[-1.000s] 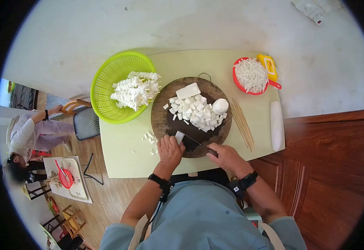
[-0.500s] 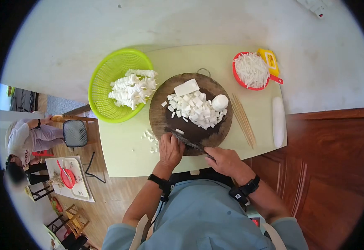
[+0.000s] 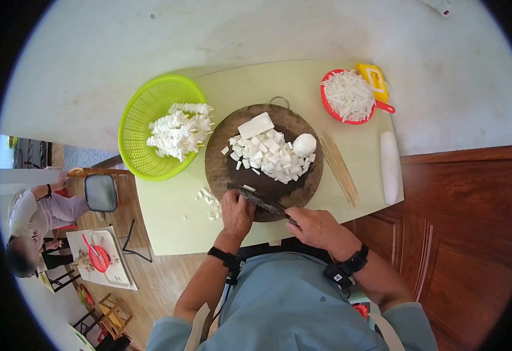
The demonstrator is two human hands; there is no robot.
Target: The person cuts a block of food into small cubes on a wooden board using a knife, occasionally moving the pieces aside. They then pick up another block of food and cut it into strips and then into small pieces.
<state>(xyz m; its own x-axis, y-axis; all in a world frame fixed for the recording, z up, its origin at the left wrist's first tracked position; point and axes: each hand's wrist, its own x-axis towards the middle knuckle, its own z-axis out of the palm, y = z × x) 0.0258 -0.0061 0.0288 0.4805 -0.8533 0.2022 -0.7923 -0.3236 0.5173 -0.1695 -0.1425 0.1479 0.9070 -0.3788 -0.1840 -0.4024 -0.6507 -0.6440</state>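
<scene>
At the near edge of a round wooden chopping board (image 3: 216,167), my right hand (image 3: 313,226) grips a dark-bladed kitchen knife (image 3: 263,202) by its handle. My left hand (image 3: 237,213) is beside the blade's left end, fingers curled and pressed together; whatever they hold is hidden. A small white piece (image 3: 249,188) lies against the far side of the blade. Beyond it are heaped white cubes (image 3: 274,155), a flat white block (image 3: 256,125) and a rounded white chunk (image 3: 304,145), apparently radish.
Left of the board, a green basket (image 3: 132,143) holds white pieces on skewers (image 3: 180,131); white scraps (image 3: 209,202) lie nearby. To the right are bamboo skewers (image 3: 339,169), a long white radish (image 3: 390,168), a red strainer (image 3: 333,111) of white shreds and a yellow packet (image 3: 373,81). Another person (image 3: 30,225) is far left.
The camera view has shifted slightly. Both hands and the knife stay at the board's near edge, and the small white piece now sits closer against the blade.
</scene>
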